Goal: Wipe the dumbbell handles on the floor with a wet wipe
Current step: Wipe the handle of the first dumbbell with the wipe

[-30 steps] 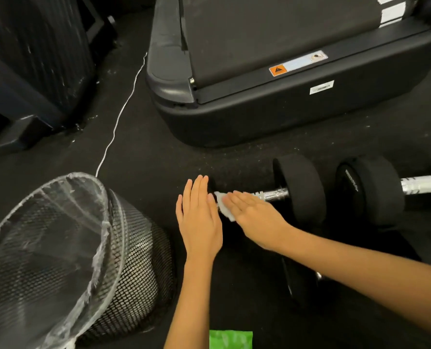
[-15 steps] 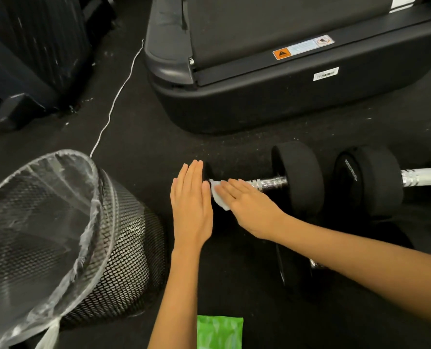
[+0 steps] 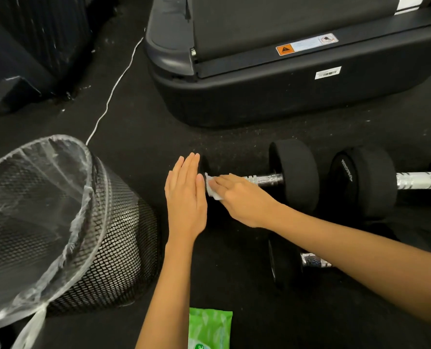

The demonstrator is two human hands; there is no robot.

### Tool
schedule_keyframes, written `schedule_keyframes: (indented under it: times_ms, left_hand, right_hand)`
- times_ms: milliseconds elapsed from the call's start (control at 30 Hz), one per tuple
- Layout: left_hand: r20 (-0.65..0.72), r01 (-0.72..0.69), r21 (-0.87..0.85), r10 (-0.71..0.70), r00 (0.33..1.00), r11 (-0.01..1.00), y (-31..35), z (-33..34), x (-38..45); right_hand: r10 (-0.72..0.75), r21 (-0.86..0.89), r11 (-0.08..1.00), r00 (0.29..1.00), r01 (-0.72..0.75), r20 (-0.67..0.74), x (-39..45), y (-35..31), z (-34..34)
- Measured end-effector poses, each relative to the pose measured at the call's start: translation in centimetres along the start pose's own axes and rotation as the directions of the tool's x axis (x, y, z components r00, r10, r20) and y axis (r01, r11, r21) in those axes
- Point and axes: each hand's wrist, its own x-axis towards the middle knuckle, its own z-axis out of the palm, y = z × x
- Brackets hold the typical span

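Where handle (image 3: 264, 179) meets weight, right hand (image 3: 244, 200) flat over wipe (image 3: 212, 188)

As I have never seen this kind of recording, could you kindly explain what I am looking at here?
No machine here: a person wears a camera on the head, looking down at their own hands. The left hand lies flat against one end weight of a dumbbell on the floor. The right hand presses a white wet wipe onto the dumbbell handle. Two more dumbbells lie nearby, with a mesh bin, a green wipes pack and a treadmill.
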Motion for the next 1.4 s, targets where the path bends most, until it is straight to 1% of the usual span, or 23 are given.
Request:
schedule_keyframes:
  times_ms: [67, 133, 200, 300, 400, 467, 567, 633, 667, 767, 800, 867, 933, 967, 1133, 1267, 1400]
  left_hand:
    - [-0.009, -0.002, -0.004, 0.002, 1.000, 1.000, 0.1, 0.1, 0.0]
    - [-0.009, -0.001, 0.008, 0.001, 1.000, 1.000, 0.1, 0.1, 0.0]
    - [-0.008, 0.002, 0.016, -0.001, 1.000, 1.000, 0.1, 0.1, 0.0]
    - [-0.012, 0.001, 0.020, -0.001, 1.000, 1.000, 0.1, 0.1, 0.0]
    - [-0.012, -0.002, 0.014, 0.002, 1.000, 1.000, 0.2, 0.1, -0.1]
    - [-0.019, -0.010, 0.027, 0.011, 1.000, 1.000, 0.1, 0.2, -0.1]
    - [-0.019, -0.013, 0.039, 0.014, 1.000, 0.999, 0.0, 0.3, -0.2]
    - [-0.019, -0.018, 0.042, 0.019, 1.000, 0.999, 0.0, 0.3, -0.2]
    - [-0.022, -0.018, 0.040, 0.019, 1.000, 0.999, 0.1, 0.2, -0.2]
    - [-0.031, -0.016, 0.040, 0.018, 0.999, 0.999, 0.1, 0.3, -0.2]
    - [-0.033, -0.016, 0.046, 0.018, 0.999, 0.999, 0.1, 0.3, -0.2]
    - [-0.031, -0.012, 0.049, 0.013, 0.999, 0.999, 0.2, 0.3, -0.1]
    - [-0.026, -0.012, 0.050, 0.013, 1.000, 0.999, 0.1, 0.3, 0.0]
    - [-0.024, -0.014, 0.049, 0.015, 1.000, 0.999, 0.1, 0.4, 0.0]
    - [-0.033, -0.022, 0.057, 0.024, 0.999, 0.998, 0.1, 0.4, -0.2]
    - [-0.040, -0.021, 0.058, 0.023, 0.999, 0.998, 0.1, 0.5, -0.1]
    - [-0.040, -0.023, 0.081, 0.027, 0.999, 0.996, 0.1, 0.5, 0.0]
  right_hand:
    - [-0.001, 0.040, 0.999, 1.000, 0.002, -0.027, -1.2, 0.2, -0.6]
    - [0.036, 0.036, 0.999, 0.998, -0.035, -0.045, -0.9, 0.3, -0.9]
    - [0.054, 0.021, 0.998, 0.999, -0.054, -0.004, 0.6, 0.5, -0.7]
    - [0.029, 0.112, 0.993, 0.999, -0.032, 0.030, 1.3, 1.0, -0.3]
    - [-0.009, 0.143, 0.990, 1.000, 0.009, 0.002, -0.8, 1.0, -0.8]
    - [0.048, 0.171, 0.984, 0.999, -0.045, -0.014, -1.3, 1.0, -1.0]
    - [0.093, 0.103, 0.990, 0.996, -0.093, 0.003, 0.8, 0.9, -0.8]
    - [0.055, 0.124, 0.991, 0.998, -0.059, 0.035, 1.4, 0.5, -0.5]
    - [0.027, 0.132, 0.991, 0.999, -0.031, 0.028, 1.1, 0.4, -0.4]
    - [-0.045, 0.103, 0.993, 0.998, 0.049, -0.042, -1.2, 0.3, -0.4]
    - [-0.036, 0.092, 0.995, 0.997, 0.042, -0.063, -1.7, 0.3, -0.5]
    - [0.022, 0.064, 0.998, 0.997, -0.017, -0.078, -1.2, 0.4, -0.4]
    - [0.048, 0.039, 0.998, 0.997, -0.045, -0.056, 0.0, 0.5, -0.2]
    - [0.039, 0.049, 0.998, 0.999, -0.037, -0.038, 0.4, 0.5, -0.2]
    - [-0.062, 0.086, 0.995, 0.998, 0.060, 0.024, -1.4, 0.8, -1.1]
    - [-0.002, 0.080, 0.997, 1.000, 0.001, 0.013, -0.3, 0.5, -0.8]
    - [-0.116, 0.031, 0.993, 0.993, 0.115, 0.024, -0.9, 0.5, -0.6]
